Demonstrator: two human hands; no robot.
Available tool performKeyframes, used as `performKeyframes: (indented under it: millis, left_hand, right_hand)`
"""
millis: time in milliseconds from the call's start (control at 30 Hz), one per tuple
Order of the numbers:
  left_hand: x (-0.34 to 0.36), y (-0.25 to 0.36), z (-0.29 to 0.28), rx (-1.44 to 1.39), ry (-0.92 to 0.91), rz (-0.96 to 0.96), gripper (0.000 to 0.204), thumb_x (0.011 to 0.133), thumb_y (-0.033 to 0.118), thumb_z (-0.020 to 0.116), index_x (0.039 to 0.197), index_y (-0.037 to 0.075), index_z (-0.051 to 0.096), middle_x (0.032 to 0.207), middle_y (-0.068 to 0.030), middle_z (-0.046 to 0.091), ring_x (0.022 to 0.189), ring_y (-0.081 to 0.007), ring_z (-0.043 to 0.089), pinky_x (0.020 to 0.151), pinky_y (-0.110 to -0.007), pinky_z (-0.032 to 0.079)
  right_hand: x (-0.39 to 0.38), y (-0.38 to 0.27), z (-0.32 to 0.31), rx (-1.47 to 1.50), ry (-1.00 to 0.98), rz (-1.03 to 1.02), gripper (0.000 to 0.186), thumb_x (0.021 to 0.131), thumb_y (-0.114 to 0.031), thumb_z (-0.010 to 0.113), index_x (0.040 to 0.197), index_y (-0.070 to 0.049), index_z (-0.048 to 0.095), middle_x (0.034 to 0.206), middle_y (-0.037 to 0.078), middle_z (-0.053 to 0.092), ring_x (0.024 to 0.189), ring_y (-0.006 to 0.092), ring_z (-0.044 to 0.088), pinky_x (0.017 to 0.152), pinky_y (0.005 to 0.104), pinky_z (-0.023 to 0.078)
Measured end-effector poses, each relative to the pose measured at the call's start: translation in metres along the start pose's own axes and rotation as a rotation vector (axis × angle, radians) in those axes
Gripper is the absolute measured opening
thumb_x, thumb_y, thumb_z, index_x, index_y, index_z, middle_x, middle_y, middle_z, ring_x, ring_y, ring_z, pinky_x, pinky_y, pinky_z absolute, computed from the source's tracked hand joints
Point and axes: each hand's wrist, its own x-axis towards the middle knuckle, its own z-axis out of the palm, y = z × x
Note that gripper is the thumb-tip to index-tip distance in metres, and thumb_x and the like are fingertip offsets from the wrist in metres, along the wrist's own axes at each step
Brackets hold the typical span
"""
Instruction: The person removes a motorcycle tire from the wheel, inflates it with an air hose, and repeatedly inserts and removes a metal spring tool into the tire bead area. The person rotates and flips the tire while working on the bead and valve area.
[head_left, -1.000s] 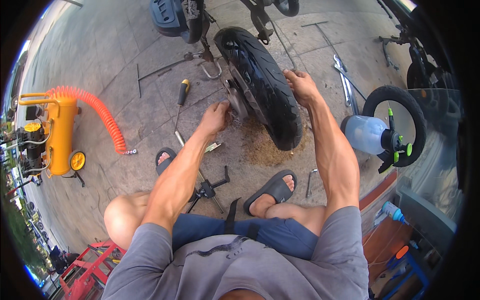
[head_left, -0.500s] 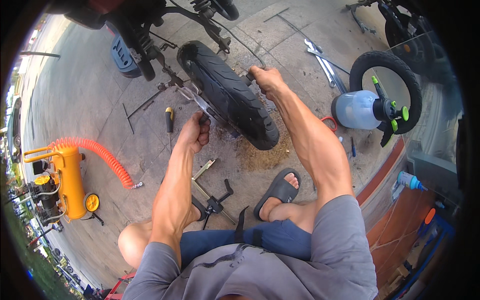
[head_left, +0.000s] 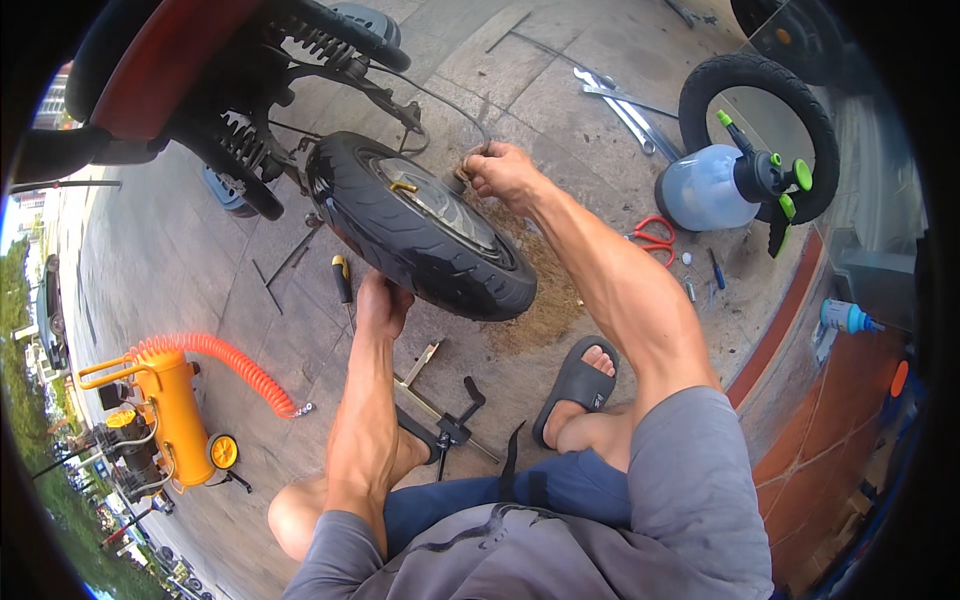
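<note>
Tilted leftward since the earlier frame, the wheel (head_left: 410,245) is just right of the scooter (head_left: 180,60), your right hand (head_left: 503,176) clenching its axle (head_left: 456,184), your left hand (head_left: 380,303) beneath, grip hidden; repositioning apparently calls for even two-handed support.

The wheel (head_left: 425,228) has a black tyre (head_left: 405,250) cut with slanting tread grooves, a dull grey rim (head_left: 457,216) and a brassy yellow valve stem (head_left: 403,186). The bodywork panel (head_left: 168,70) is dark red. The compressor tank (head_left: 177,415) is orange-yellow, its coiled hose (head_left: 238,368) bright orange-red. Black and yellow mark the screwdriver handle (head_left: 342,279); the scissors (head_left: 654,239) have red grips, and the wrenches (head_left: 630,122) are silver. The translucent spray bottle (head_left: 706,190) is bluish white, its black head (head_left: 757,179) picked out in lime green; the loose tyre (head_left: 816,128) is black. The shirt (head_left: 560,562) is grey with a dark streaky print, the shorts (head_left: 582,487) navy, the sandals (head_left: 582,383) charcoal. Grey-brown paving (head_left: 180,275), ruled with lines, carries a tan patch (head_left: 553,290)
</note>
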Motion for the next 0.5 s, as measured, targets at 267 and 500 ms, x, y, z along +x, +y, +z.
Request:
performKeyframes:
  millis: [267,500]
  left_hand:
    - [0.006,-0.01,0.012,-0.029,0.034,0.06,0.043,0.104,0.034,0.046,0.135,0.006,0.054,0.129,-0.0067,0.064,0.113,-0.0236,0.063,0.092,-0.038,0.053]
    - [0.013,-0.041,-0.001,-0.037,0.134,0.105,0.041,0.102,0.03,0.055,0.135,0.004,0.053,0.128,-0.006,0.064,0.114,-0.0236,0.062,0.098,-0.039,0.051]
  right_hand:
    - [0.009,0.006,-0.009,0.166,-0.095,0.013,0.022,0.089,-0.002,0.061,0.11,-0.004,0.059,0.088,0.004,0.061,0.075,0.0116,0.057,0.066,0.0267,0.051]
    - [0.013,0.011,-0.016,0.057,-0.158,0.083,0.026,0.091,-0.004,0.063,0.116,-0.004,0.06,0.1,0.006,0.064,0.087,0.0134,0.06,0.076,0.0303,0.052]
